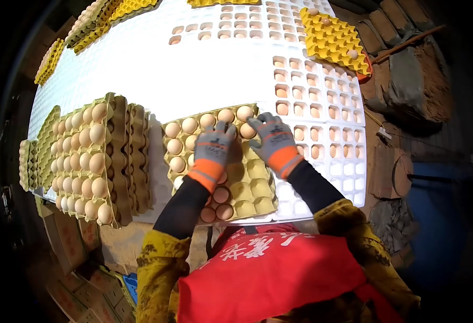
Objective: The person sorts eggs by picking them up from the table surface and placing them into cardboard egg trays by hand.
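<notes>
Eggs (173, 129) sit in a partly filled tray (248, 188) on the surface (209, 72) beside stacked trays (119, 156), the left hand (275, 141) touching one and the right hand (213, 148) palm-down over others, though whether either grip is closed I cannot tell

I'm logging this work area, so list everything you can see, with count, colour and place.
Open tray: one, yellowish, under the hands
Eggs: many, partly hidden, tan to pinkish, on that tray
Stacked egg trays: several, yellowish, left
White celled trays: several, across the middle, many cells right holding eggs
Yellow trays: several, upper right, top middle, upper left
Cartons: several, brown, lower left
Stick: one, brown, upper right
Apron: one, red, bottom middle
Left hand, right hand: two, grey-orange gloves, over the open tray
</notes>
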`<act>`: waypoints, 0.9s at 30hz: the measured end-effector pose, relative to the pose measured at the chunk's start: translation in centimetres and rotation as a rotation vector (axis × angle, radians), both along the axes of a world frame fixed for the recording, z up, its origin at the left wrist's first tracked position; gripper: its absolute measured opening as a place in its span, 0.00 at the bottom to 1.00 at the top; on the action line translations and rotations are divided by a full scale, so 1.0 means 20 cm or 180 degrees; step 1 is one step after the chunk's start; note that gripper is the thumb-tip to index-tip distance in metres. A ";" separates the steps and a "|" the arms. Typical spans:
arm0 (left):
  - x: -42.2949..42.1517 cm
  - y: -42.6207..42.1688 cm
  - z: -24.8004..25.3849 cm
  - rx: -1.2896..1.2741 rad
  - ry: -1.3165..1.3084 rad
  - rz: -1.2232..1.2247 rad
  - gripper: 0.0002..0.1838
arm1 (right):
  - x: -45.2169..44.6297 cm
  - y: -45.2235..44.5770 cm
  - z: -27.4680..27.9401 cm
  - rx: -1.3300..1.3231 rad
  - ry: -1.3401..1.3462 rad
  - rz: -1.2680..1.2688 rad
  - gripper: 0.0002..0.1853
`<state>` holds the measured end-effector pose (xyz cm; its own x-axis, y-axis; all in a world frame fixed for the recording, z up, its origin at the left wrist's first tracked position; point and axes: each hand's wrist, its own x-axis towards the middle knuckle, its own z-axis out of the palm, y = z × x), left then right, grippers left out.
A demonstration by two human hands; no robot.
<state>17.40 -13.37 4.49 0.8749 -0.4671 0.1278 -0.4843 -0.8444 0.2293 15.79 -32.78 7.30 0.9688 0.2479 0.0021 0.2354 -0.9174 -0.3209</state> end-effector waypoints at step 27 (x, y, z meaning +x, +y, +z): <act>-0.22 -0.36 0.15 -0.2030 0.0663 -0.0277 0.26 | -0.73 -0.90 -0.13 0.2566 0.0045 -0.1825 0.24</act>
<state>13.10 -20.65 7.51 0.8738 -0.4260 0.2346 -0.4361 -0.4727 0.7657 1.12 -50.75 4.70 0.9430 -0.3293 -0.0485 -0.1849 -0.3971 -0.8989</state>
